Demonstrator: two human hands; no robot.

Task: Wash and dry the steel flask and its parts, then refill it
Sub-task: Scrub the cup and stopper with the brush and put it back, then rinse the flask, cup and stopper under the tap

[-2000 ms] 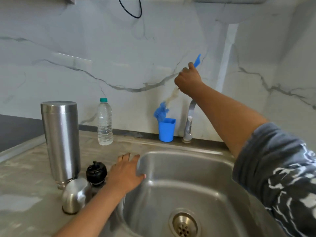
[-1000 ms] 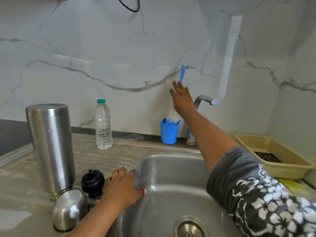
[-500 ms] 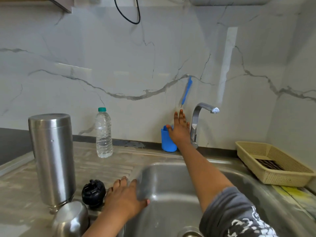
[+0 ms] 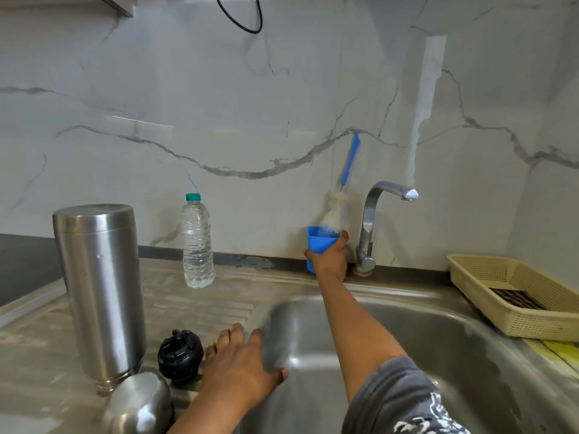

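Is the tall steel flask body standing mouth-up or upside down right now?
Upside down: the tall steel flask body stands with its narrow neck on the counter, flat base on top.

The one camera sits on my head and looks forward and slightly down across the sink [image 4: 391,333] toward the marble wall [image 4: 219,104]. My forearms enter from the bottom edge, near the lens; the tap [image 4: 372,214] stands farther off at the back. No second view.

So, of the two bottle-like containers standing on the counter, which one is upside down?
The tall steel flask at the left: its narrow neck rests on the counter. The clear plastic water bottle stands upright, green cap on top.
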